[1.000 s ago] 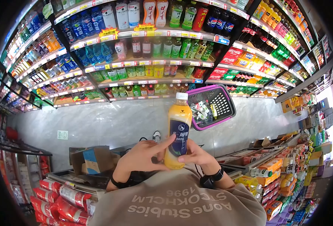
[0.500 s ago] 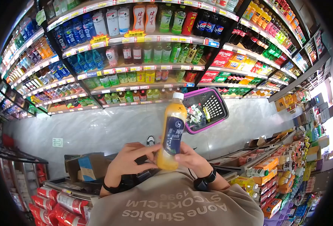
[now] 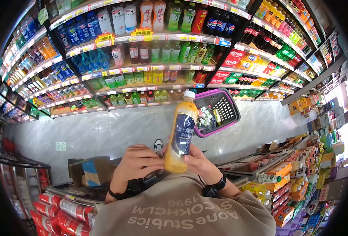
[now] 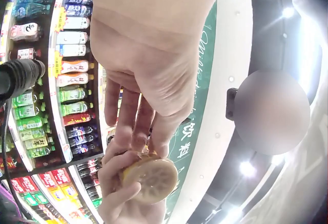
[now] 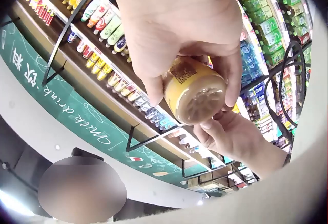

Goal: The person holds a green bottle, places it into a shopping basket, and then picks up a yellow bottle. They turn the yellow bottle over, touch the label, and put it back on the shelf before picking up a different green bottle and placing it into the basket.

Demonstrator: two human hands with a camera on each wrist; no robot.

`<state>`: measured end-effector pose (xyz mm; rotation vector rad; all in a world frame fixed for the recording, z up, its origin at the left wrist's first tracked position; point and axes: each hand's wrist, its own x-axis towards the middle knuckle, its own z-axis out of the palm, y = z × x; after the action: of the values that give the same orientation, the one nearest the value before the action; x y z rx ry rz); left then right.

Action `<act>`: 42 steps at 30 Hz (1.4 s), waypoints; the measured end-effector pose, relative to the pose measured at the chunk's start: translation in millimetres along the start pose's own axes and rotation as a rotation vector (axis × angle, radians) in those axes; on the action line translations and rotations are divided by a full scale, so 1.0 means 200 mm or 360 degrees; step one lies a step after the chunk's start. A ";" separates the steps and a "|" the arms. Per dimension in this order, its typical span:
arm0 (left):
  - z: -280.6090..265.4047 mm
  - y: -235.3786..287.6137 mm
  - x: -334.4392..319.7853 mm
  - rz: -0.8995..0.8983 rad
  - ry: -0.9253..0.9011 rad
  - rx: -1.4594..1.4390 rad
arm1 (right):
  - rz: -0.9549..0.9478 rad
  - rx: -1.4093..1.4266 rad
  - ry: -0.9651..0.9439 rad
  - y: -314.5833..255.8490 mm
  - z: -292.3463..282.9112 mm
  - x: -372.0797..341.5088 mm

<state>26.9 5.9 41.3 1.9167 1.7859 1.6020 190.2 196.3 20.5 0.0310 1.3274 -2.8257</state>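
While between two hands (image 3: 139,162) (image 3: 202,163), one bottle (image 3: 182,135)

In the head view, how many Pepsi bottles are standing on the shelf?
3, in a row right of the red drink: left bottle, middle bottle, right bottle. More may be hidden behind them.

Head view was bright; bottle (image 3: 183,135) read fairly crisp mid-frame. Fisheye bowed shelves (image 3: 166,37), black vignette swallowed corners. Floor (image 3: 95,131) carried soft sheen; white glare blew out right edge. Left wrist: ceiling lamps (image 4: 247,169) flared at right, far right washed out. Right wrist: glare burned lower left, blurred oval patch (image 5: 82,189) sat nearby; upper corners were dark.
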 end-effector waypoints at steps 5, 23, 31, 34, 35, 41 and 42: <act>0.00 0.01 -0.01 -0.0064 -0.0011 -0.0046 | 0.0007 0.0072 0.0020 0.03 0.02 0.01; -0.01 0.00 -0.03 -0.0126 -0.0070 -0.0199 | 0.0021 0.0169 -0.0023 0.05 0.00 0.02; -0.01 0.02 -0.01 -0.0204 -0.0056 -0.0243 | 0.0083 0.0152 0.0003 0.03 0.01 0.02; -0.02 0.01 -0.02 -0.0230 -0.0163 -0.0282 | 0.0082 0.0145 0.0001 0.03 0.01 0.01; -0.02 0.01 -0.02 -0.0236 -0.0216 -0.0298 | 0.0078 0.0148 0.0003 0.04 0.01 0.01; -0.04 0.03 -0.02 -0.0223 -0.0251 -0.0296 | 0.0060 0.0138 -0.0061 0.05 0.03 0.04; -0.04 0.03 -0.02 -0.0228 -0.0270 -0.0305 | 0.0061 0.0124 -0.0073 0.05 0.03 0.04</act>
<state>25.9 -3.1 46.0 1.7405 1.6005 1.4576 182.1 186.0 16.7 -0.0069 1.1949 -2.8269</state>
